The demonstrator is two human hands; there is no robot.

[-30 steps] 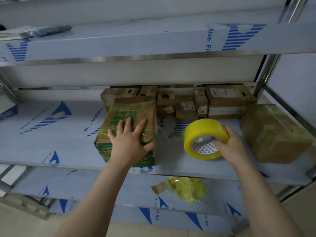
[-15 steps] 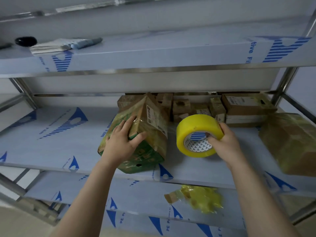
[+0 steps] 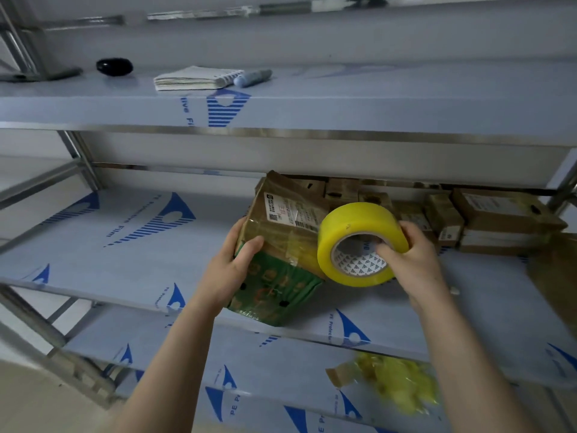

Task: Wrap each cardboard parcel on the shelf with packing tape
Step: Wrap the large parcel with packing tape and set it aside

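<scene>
Head view: the left hand [image 3: 228, 271] grips the left edge of a cardboard parcel [image 3: 290, 242], thumb on the near face and fingers [image 3: 238, 227] curled behind it. The parcel is tilted over the front part of the middle shelf [image 3: 125, 245], label side up and green printed side down. The right hand [image 3: 416, 265] holds a yellow tape roll [image 3: 352, 225], thumb inside the core and the other fingers curled over the outer rim. The roll sits just beside the parcel's right side; contact cannot be confirmed.

More cardboard parcels [image 3: 499, 214] are stacked along the back of the same shelf. On the upper shelf [image 3: 374, 101] lie a notebook [image 3: 193, 78], a marker [image 3: 253, 78] touching it, and a black object [image 3: 114, 66] to the left. A crumpled wad of yellow tape [image 3: 402, 382] lies on the lower shelf [image 3: 281, 364].
</scene>
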